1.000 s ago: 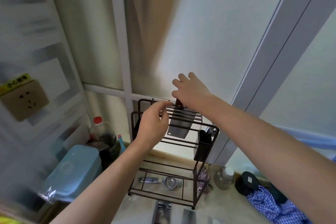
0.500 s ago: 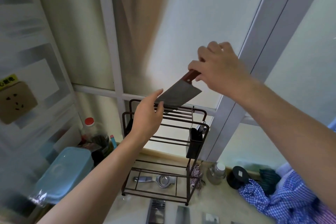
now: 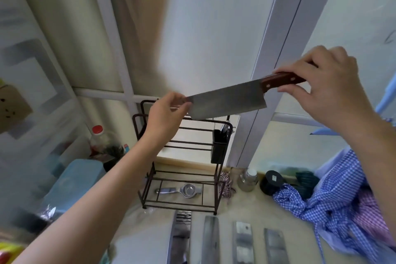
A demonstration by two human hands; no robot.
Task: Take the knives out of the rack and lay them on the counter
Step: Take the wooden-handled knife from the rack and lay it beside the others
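Since 1.0 s ago: cleaver [image 3: 229, 100] has come up out of the rack [image 3: 182, 156] top tier and swung from hanging blade-down to nearly level, handle end raised to the right; it now sits above and right of the rack, clear of the wires.

Head view (only view):
- Right hand [image 3: 327, 90]: fingers clenched round the red-brown handle [image 3: 282, 81].
- Left hand [image 3: 166, 118]: fingertips pinching the blade's far end, steadying it just above the rack's top rail.
- Rack stands on the worktop [image 3: 246, 206]. No other knife visible in its top tier; the black holder [image 3: 218, 146] on the rack's right side has something in it, too small to identify.
- Four blades [image 3: 242, 240] lie side by side on the worktop in front of the rack, handles out of frame.
- Metal squeezer [image 3: 182, 190] on the rack's bottom shelf; checked cloth [image 3: 334, 206] heaped right of the rack.

Step in hand (judgement): carrying phase of one knife, extraction done, laying down not yet done.

Next move (judgement): lower the cleaver forward of the rack and set it flat beside the laid row. Left fingertips should release before the blade lands.

Clearance: bare worktop shows between the rightmost blade and the cloth, and left of the row. Watch the cutting edge, which faces down toward the top rail, and the cloth's edge.
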